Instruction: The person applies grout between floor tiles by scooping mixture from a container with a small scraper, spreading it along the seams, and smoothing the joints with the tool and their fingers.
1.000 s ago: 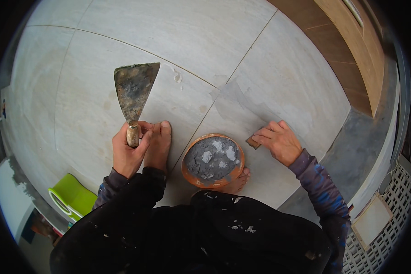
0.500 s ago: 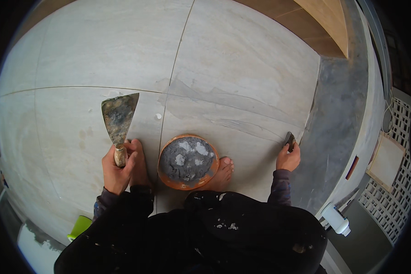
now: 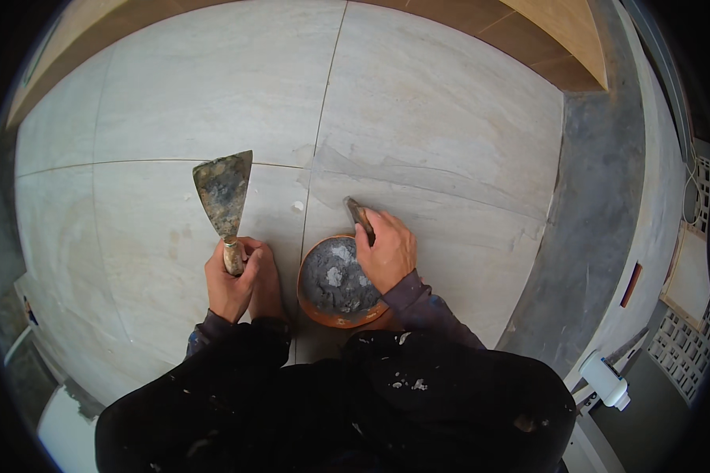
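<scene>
My left hand (image 3: pixel 230 277) grips the wooden handle of a wide putty knife (image 3: pixel 223 191), its grout-smeared blade pointing away from me over the pale floor tiles (image 3: pixel 434 118). My right hand (image 3: pixel 386 251) holds a small narrow scraper (image 3: pixel 358 214) whose tip rests on the tile just right of a grout joint. That hand lies over the far rim of an orange bowl (image 3: pixel 333 282) holding grey grout. The bowl sits on the floor between my two hands, right by my bare foot (image 3: pixel 268 276).
A grout joint (image 3: pixel 323 118) runs away from me between the large tiles. A grey unfinished strip of floor (image 3: pixel 599 205) lies to the right beside a wall. Brown tiles (image 3: pixel 521 35) border the far side. A white object (image 3: pixel 607 382) sits at the lower right.
My right hand has come in from the far right with the scraper to the joint by the bowl. The view has shifted; the left hand still holds the putty knife.
</scene>
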Tool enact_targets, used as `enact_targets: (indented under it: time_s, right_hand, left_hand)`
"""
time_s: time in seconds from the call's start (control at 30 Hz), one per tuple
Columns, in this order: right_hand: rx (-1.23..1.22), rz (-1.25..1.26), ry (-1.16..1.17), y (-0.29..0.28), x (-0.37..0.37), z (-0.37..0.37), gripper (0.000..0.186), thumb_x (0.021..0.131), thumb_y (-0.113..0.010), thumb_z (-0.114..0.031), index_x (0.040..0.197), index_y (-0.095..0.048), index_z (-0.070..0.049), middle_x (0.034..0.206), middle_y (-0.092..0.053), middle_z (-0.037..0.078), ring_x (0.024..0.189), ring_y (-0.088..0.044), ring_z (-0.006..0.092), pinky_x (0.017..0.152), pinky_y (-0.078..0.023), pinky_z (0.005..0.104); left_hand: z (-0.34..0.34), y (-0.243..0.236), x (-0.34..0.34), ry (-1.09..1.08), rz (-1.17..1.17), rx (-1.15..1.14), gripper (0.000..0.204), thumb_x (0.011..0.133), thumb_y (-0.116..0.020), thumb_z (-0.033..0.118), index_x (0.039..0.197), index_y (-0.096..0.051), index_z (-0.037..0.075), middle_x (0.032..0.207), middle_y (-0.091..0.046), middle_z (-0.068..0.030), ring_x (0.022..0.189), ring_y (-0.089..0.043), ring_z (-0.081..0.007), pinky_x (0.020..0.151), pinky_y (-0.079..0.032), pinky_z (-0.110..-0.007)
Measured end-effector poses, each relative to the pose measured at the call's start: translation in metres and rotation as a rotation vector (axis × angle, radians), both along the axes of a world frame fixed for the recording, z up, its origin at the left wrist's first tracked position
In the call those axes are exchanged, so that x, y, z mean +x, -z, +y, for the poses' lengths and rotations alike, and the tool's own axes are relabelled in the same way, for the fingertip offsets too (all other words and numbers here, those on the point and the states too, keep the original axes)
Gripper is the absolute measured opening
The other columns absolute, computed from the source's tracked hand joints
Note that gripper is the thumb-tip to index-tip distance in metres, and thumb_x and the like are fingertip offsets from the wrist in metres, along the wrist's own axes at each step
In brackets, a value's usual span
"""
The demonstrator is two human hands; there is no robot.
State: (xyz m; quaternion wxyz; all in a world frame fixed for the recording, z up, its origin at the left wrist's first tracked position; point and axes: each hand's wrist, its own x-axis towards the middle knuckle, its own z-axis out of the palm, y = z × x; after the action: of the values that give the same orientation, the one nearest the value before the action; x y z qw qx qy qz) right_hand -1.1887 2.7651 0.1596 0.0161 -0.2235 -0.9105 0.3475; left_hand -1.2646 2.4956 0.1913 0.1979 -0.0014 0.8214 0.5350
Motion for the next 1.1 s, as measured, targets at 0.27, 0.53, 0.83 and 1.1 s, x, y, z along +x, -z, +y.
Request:
enact_targets:
  time_s: [0.27,0.53,0.83,1.1]
  right_hand:
    - [0.071,0.334,-0.611,-0.019,-0.15,0.014,0.022,0.084,-0.074,-0.01,0.106,-0.073,-0.009,0.107,-0.072,0.004,0.102,-0.066,0.025,0.084,-0.05,0.039]
    - [0.458,0.403,-1.248,0.016,-0.191,0.018,0.021,0.087,-0.07,-0.013,0.107,-0.074,-0.01,0.107,-0.069,-0.003,0.101,-0.062,0.0189,0.084,-0.048,0.0361]
    - [0.417,0.397,-0.772,0.035,-0.224,-0.039,0.024,0.086,-0.069,-0.007,0.11,-0.072,-0.008,0.103,-0.067,0.002,0.096,-0.061,0.0236,0.079,-0.049,0.0392]
    - [0.033,0.077,-0.854,-0.003,-0.096,-0.054,0.035,0.085,-0.072,-0.001,0.12,-0.073,-0.004,0.104,-0.07,0.007,0.09,-0.064,0.0241,0.074,-0.049,0.0348]
  left_hand:
    - [-0.065,-0.022,-0.011,-0.131,0.007,-0.038,0.009,0.096,-0.072,0.004,0.1,-0.065,0.001,0.097,-0.071,-0.004,0.086,-0.059,-0.0104,0.08,-0.05,-0.027]
    - [-0.116,-0.004,-0.028,-0.278,0.034,0.09,0.011,0.092,-0.074,0.0,0.099,-0.065,0.0,0.095,-0.072,-0.0038,0.081,-0.057,-0.0089,0.076,-0.049,-0.026]
    - [-0.134,0.02,-0.02,-0.217,0.002,-0.052,0.013,0.094,-0.074,0.002,0.104,-0.066,0.0,0.098,-0.072,-0.0036,0.084,-0.058,-0.0094,0.078,-0.05,-0.027]
    - [-0.094,0.02,-0.014,-0.05,-0.152,0.041,0.018,0.09,-0.079,0.006,0.104,-0.069,0.004,0.091,-0.074,-0.0059,0.083,-0.066,-0.0157,0.083,-0.053,-0.032]
